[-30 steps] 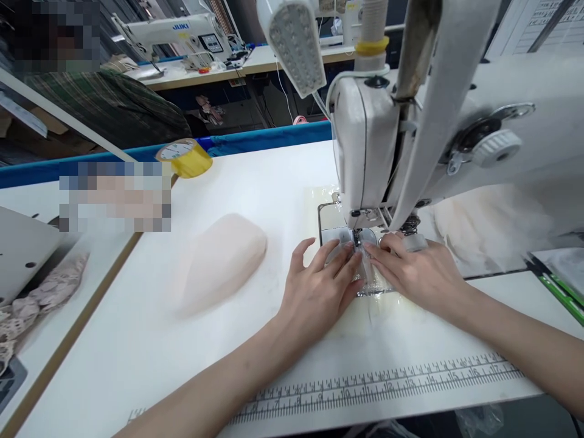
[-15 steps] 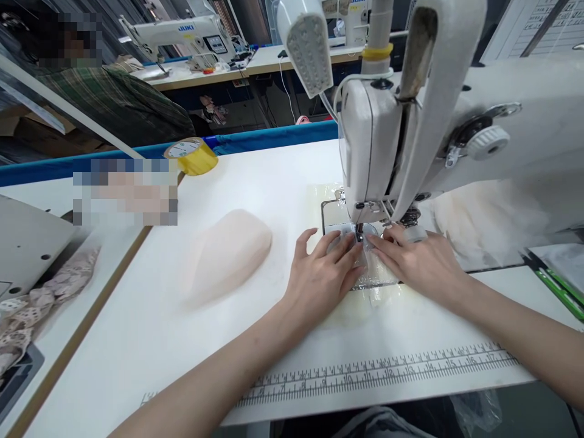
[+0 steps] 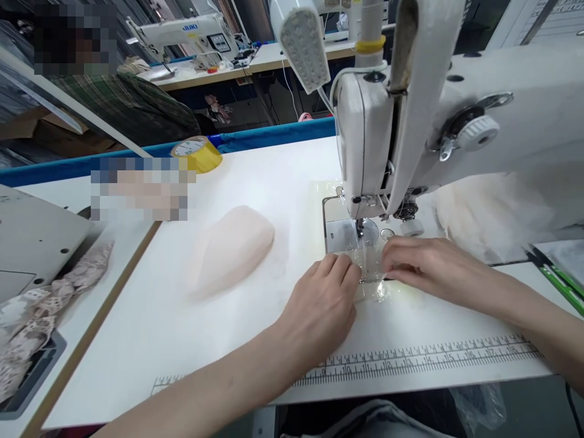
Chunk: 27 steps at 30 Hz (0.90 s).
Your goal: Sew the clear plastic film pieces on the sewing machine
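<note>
My left hand [image 3: 322, 298] is closed, fingers curled together, just in front of the needle plate [image 3: 337, 234] of the white sewing machine [image 3: 371, 131]. My right hand [image 3: 422, 261] is pinched shut to the right, in front of the presser foot [image 3: 360, 226]. Something thin and see-through seems to lie between the hands, too faint to make out, with clear tape glinting on the table below. Both hands are apart from the needle. Left of them lies a sheer pale pink fabric piece [image 3: 235, 249].
A yellow tape roll [image 3: 201, 157] stands at the table's back edge. Pale sheer fabric [image 3: 493, 210] is heaped under the machine arm, near green-handled tweezers [image 3: 556, 283]. Lace [image 3: 59, 298] lies at the left machine. A ruler strip [image 3: 410, 362] runs along the front. A person in plaid [image 3: 132, 106] sits beyond.
Both hands have drawn back from the presser foot towards the table's front. The left fingers, spread before, are now curled; the right fingers are pinched. The view has shifted slightly.
</note>
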Available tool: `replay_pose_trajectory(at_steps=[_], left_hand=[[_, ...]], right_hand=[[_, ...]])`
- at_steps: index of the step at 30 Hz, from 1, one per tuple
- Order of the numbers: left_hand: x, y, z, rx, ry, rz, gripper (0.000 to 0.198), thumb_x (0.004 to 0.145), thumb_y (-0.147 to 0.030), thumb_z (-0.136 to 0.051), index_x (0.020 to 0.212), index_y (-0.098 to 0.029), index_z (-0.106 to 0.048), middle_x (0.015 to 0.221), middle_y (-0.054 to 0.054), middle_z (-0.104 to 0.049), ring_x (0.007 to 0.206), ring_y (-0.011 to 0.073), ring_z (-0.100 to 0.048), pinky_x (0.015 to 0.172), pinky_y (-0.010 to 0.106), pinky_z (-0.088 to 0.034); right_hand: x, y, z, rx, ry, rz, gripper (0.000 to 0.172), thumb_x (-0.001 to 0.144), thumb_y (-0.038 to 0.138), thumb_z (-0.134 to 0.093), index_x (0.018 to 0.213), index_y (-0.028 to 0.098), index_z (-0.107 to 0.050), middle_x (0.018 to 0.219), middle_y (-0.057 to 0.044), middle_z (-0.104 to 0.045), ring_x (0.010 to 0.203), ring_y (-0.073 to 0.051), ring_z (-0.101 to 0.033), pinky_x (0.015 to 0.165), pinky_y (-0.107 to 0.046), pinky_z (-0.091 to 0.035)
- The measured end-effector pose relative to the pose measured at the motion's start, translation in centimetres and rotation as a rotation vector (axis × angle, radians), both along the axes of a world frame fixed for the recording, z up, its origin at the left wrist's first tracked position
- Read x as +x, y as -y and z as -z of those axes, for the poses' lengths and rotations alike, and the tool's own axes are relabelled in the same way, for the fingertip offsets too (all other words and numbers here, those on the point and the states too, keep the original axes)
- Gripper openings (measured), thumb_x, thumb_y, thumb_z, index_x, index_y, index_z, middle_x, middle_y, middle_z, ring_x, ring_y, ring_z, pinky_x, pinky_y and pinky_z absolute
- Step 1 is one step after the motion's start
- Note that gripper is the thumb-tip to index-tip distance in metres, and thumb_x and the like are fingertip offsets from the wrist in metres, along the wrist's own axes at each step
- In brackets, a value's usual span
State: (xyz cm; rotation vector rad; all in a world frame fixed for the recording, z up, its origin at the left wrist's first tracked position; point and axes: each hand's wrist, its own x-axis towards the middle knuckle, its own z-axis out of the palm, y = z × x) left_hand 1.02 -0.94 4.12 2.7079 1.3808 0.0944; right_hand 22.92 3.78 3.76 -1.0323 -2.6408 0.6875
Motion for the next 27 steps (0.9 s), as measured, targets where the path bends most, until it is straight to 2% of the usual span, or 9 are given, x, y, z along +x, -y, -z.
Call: replay_pose_trajectory(at_steps=[3,6,8,11,13,17,20,24,27], left_hand=[[0.3,-1.1,1.6,0.123,-0.012,0.001,0.022,0.077,0.002,-0.040,0.082,-0.014,-0.054,0.080,0.006,-0.056,0.073,0.0195,-0.049,0.064,0.032,-0.043],[0.1,-2.4,1.7,-0.006,0.152,-0.030,0.028,0.075,0.005,-0.033,0.073,-0.015,-0.051,0.071,0.002,-0.054,0.065,0.0151,-0.047,0.056,0.025,-0.038],[-0.2,-3.1,1.0,-0.154,0.291,-0.103,0.028,0.073,0.004,-0.031,0.074,-0.015,-0.051,0.071,0.001,-0.054,0.060,0.0123,-0.047,0.053,0.022,-0.035],[-0.5,-4.0,-0.2,-0.296,0.422,-0.179,0.025,0.082,-0.006,-0.034,0.088,-0.016,-0.056,0.070,-0.001,-0.056,0.057,0.0105,-0.047,0.053,0.022,-0.035],[-0.6,-4.8,-1.0,-0.335,0.428,-0.149,0.022,0.089,-0.019,-0.037,0.092,-0.016,-0.058,0.071,-0.001,-0.056,0.058,0.0107,-0.048,0.054,0.023,-0.034],[-0.8,-6.4,-1.6,-0.379,0.337,-0.078,0.033,0.089,-0.039,-0.047,0.069,-0.015,-0.056,0.062,-0.002,-0.048,0.053,0.0090,-0.043,0.049,0.023,-0.029],[-1.0,-7.0,-1.5,-0.403,0.363,-0.051,0.034,0.088,-0.037,-0.050,0.064,-0.014,-0.054,0.064,-0.002,-0.044,0.051,0.0070,-0.038,0.049,0.023,-0.028],[-1.4,-6.5,-1.2,-0.461,0.476,-0.022,0.041,0.091,-0.040,-0.045,0.063,-0.014,-0.058,0.069,-0.001,-0.043,0.055,0.0072,-0.040,0.052,0.023,-0.031],[-1.5,-6.0,-0.9,-0.418,0.461,-0.007,0.031,0.090,-0.033,-0.047,0.074,-0.016,-0.067,0.071,0.000,-0.047,0.058,0.0084,-0.044,0.053,0.022,-0.034]], right_hand=[[-0.2,0.0,0.2,-0.076,-0.070,0.059,0.012,0.095,0.022,-0.048,0.086,0.022,-0.057,0.079,0.004,-0.060,0.067,-0.012,-0.056,0.058,-0.025,-0.040],[-0.5,0.2,0.3,-0.090,-0.105,0.056,0.005,0.091,0.022,-0.056,0.095,0.021,-0.060,0.085,0.002,-0.061,0.068,-0.012,-0.057,0.058,-0.024,-0.042],[-0.7,0.4,0.5,-0.006,-0.096,0.050,0.011,0.089,0.019,-0.059,0.099,0.020,-0.063,0.087,0.001,-0.061,0.066,-0.012,-0.056,0.055,-0.024,-0.041],[-0.8,0.4,0.9,0.229,-0.155,0.100,0.016,0.092,0.017,-0.053,0.097,0.018,-0.068,0.086,-0.002,-0.061,0.061,-0.012,-0.053,0.050,-0.024,-0.037],[-0.8,0.1,1.2,0.355,-0.249,0.152,0.019,0.094,0.021,-0.052,0.100,0.018,-0.069,0.080,-0.002,-0.061,0.059,-0.012,-0.052,0.047,-0.024,-0.035],[-0.8,-0.3,1.6,0.448,-0.336,0.222,0.018,0.094,0.022,-0.054,0.101,0.022,-0.071,0.066,0.002,-0.060,0.054,-0.010,-0.051,0.045,-0.022,-0.031],[-1.0,-0.3,1.6,0.450,-0.330,0.250,0.018,0.093,0.021,-0.055,0.097,0.020,-0.072,0.064,0.002,-0.061,0.050,-0.009,-0.050,0.044,-0.023,-0.029],[-1.2,-0.1,1.4,0.444,-0.302,0.243,0.021,0.095,0.024,-0.052,0.097,0.020,-0.072,0.061,0.003,-0.061,0.046,-0.009,-0.048,0.044,-0.022,-0.032],[-1.2,0.0,1.5,0.484,-0.283,0.235,0.022,0.095,0.025,-0.051,0.097,0.019,-0.072,0.057,0.003,-0.059,0.044,-0.009,-0.046,0.044,-0.022,-0.032]])
